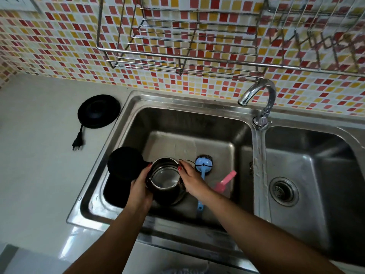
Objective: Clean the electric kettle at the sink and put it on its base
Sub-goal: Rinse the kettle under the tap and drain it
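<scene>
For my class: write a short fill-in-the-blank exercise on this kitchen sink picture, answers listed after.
1. Both hands hold the kettle over the ____ basin.
2. The kettle's lid is ____.
3. The black base sits on the ____.
4. The base's plug is ____.

Answers: left; open; counter; unplugged

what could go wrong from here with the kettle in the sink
1. The kettle is gripped only by its sides between the left hand and right hand; wet steel might slip.
2. Its open lid hangs leftward and could knock the sink rim.
3. The base and plug lie beside the sink, so splashes may reach them.
</scene>
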Demonstrator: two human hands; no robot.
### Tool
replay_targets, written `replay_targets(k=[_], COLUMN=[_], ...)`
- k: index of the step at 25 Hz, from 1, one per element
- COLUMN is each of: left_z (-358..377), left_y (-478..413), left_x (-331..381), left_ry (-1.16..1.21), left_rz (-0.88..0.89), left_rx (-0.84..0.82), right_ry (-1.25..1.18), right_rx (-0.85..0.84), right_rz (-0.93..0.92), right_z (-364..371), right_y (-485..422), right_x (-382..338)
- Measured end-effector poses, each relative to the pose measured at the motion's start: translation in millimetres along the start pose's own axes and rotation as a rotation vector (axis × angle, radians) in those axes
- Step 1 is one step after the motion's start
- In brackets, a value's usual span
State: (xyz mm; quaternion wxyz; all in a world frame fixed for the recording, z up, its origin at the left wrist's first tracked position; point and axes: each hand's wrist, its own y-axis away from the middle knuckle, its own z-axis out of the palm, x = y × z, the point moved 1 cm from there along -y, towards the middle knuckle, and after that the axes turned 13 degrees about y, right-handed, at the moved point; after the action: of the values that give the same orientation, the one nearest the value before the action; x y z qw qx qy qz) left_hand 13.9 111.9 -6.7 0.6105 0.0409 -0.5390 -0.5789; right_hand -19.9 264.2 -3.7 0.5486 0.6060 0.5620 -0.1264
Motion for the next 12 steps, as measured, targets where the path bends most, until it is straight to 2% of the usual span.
replay_targets(k=[3, 7, 10, 12], left_z=[-6.5, -17.3, -20.0, -27.6], left_y=[-4.9, -15.4, -14.7, -15.2], left_x=[-2.5, 3.3, 10.7, 15.5], left_ry=[0.010, 0.045, -0.033, -0.105], left_rz=[0.006, -0.002, 0.006, 0.055], left_rx=[0.074, 0.065, 0.032, 0.093], right_ry=[-0.009, 0.054, 0.073, 0.065], right_rx=[-0.021, -0.041, -0.047, -0.048], right_rz=[0.049, 0.016, -0.006, 0.001], right_z=[7.1, 16.5, 20.2, 20.5], right_y=[-8.2, -12.5, -15.6, -16.7], right_x=[3.6, -2.3, -1.8, 1.4])
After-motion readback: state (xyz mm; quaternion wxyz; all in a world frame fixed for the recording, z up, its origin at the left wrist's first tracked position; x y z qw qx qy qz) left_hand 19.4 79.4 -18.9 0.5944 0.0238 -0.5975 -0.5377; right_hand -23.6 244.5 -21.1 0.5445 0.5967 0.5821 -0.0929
